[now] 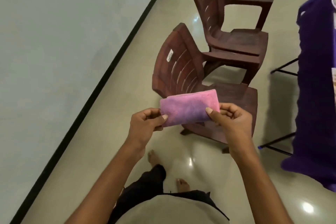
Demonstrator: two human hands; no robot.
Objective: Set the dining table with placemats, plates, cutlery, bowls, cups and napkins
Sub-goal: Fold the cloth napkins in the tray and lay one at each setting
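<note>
Both hands, left hand (145, 123) and right hand (231, 120), are pinching the folded pink napkin (189, 109); next, probably, carrying it to the purple-draped counter (316, 60).

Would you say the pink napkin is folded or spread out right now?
Folded: the pink napkin is a compact doubled rectangle with layered edges, pinched by left hand and right hand.

Folded pink napkin (189, 108), held level above floor.

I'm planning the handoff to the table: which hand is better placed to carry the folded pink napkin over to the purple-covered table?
Probably the right hand: it already pinches the napkin, as does the left hand, and the purple-covered table stands on its side.
</note>
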